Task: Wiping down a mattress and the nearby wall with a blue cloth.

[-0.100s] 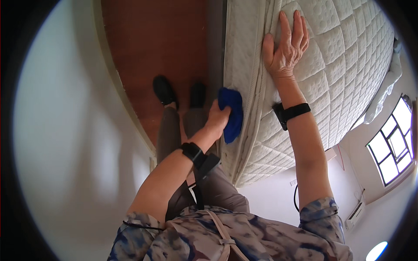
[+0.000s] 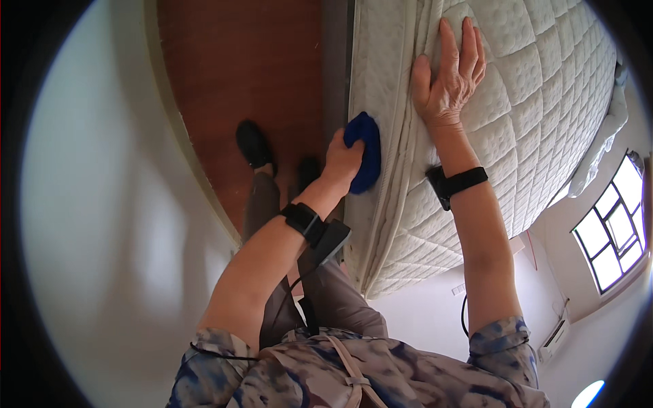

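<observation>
A blue cloth (image 2: 368, 160) is bunched in my left hand (image 2: 342, 162), whose fingers are closed round it. The cloth lies against the side panel of a white quilted mattress (image 2: 524, 88), low beside the bed's edge. My right hand (image 2: 449, 78) rests on the mattress top near its piped edge, fingers stretched out and apart, with nothing in it. The left fingertips are partly hidden behind the cloth.
A grey bed frame side (image 2: 336, 61) runs below the mattress. Left of it is reddish-brown floor (image 2: 238, 61), where my dark shoes stand, and a pale wall (image 2: 102, 170). A window (image 2: 612, 221) is at far right.
My left hand has slid the blue cloth forward along the mattress side. The right hand stays nearly in place on top.
</observation>
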`<action>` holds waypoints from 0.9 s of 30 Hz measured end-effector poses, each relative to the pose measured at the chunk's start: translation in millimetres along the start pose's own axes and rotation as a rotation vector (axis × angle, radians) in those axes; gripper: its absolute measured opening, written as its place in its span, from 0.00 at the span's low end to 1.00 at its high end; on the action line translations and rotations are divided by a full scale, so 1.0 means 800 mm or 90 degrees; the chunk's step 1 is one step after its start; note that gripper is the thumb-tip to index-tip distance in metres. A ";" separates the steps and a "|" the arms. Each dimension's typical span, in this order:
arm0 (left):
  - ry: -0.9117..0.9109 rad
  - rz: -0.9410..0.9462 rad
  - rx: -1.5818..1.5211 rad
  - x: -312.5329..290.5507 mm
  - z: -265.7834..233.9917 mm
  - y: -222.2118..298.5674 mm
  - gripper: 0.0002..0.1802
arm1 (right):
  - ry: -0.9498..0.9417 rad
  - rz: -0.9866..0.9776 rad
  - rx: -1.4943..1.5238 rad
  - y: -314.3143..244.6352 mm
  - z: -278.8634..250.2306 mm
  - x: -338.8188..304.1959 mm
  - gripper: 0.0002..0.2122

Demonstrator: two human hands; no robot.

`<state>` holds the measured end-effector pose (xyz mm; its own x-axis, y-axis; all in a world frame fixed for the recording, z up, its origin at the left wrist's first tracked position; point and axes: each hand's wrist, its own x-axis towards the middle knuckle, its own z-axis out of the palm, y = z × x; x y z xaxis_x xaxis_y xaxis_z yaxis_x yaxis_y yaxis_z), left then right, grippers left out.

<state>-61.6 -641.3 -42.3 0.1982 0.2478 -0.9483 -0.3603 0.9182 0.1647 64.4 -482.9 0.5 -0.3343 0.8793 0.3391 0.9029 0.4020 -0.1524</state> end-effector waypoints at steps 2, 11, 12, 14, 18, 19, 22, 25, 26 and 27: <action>-0.004 0.099 0.031 0.010 0.011 0.027 0.20 | 0.005 -0.005 0.003 0.004 -0.002 0.001 0.24; 0.038 0.532 0.250 0.057 -0.014 -0.033 0.26 | -0.025 0.005 -0.030 -0.009 -0.008 0.017 0.25; 0.045 0.515 0.306 0.052 -0.021 -0.063 0.27 | -0.020 -0.001 -0.034 -0.005 -0.010 0.017 0.25; -0.018 0.388 0.329 0.020 -0.040 -0.101 0.29 | -0.021 0.001 -0.033 -0.005 -0.014 0.012 0.25; -0.016 0.256 0.346 -0.019 -0.060 -0.150 0.25 | -0.012 0.000 -0.039 -0.006 -0.011 0.011 0.25; -0.012 0.162 0.306 -0.021 -0.059 -0.147 0.23 | -0.020 0.005 -0.055 -0.006 -0.012 0.011 0.25; 0.113 0.236 0.117 0.029 -0.065 -0.096 0.20 | 0.031 -0.038 -0.035 0.001 -0.001 0.013 0.25; 0.106 0.462 0.048 0.066 -0.050 -0.015 0.22 | -0.003 -0.007 -0.036 -0.008 -0.008 0.016 0.24; 0.106 0.465 0.048 0.072 -0.046 0.005 0.22 | -0.001 -0.008 -0.036 -0.007 -0.008 0.016 0.24; 0.097 0.535 0.183 0.078 -0.041 0.018 0.23 | -0.004 -0.011 -0.044 -0.006 -0.008 0.013 0.24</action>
<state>-84.6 -622.9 -107.8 -0.1580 0.8471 -0.5075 -0.0865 0.5001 0.8617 58.4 -477.0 10.9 -0.3516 0.8742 0.3348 0.9133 0.3989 -0.0825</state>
